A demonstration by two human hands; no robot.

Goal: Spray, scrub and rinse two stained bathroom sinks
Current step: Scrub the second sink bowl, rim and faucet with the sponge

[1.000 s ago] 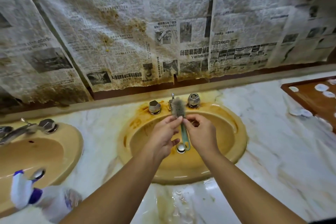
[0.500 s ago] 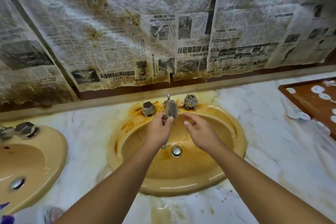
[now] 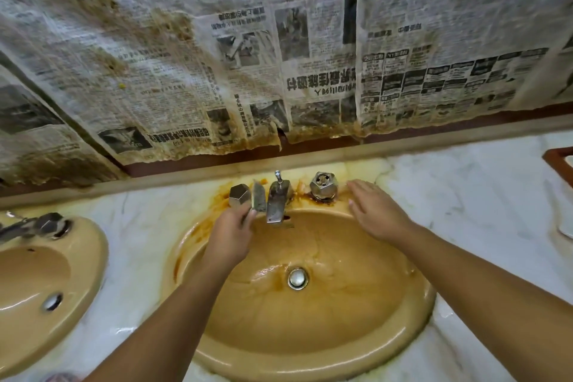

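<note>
A tan, rust-stained sink [image 3: 310, 329] fills the middle of the view, with a drain [image 3: 297, 278] at its centre. My left hand [image 3: 231, 239] grips a small brush [image 3: 259, 200], its grey bristles standing between the left hexagonal knob [image 3: 239, 195] and the rusty faucet spout [image 3: 277, 201]. Over the sink's back right rim my right hand [image 3: 376, 211] lies flat with straight fingers, just right of the right knob [image 3: 323, 185]. Orange stains ring the faucet base. A second tan sink [image 3: 43, 285] sits at the left.
Stained newspaper [image 3: 279, 56] covers the wall behind the sinks. White marble counter [image 3: 465, 201] surrounds both basins. A wooden tray [image 3: 558, 161] sits at the far right edge. The left sink has its own tap [image 3: 34, 225].
My right hand let go of the brush and moved right to the rim beside the right knob. My left hand carried the brush up between the left knob and the spout. The view came closer.
</note>
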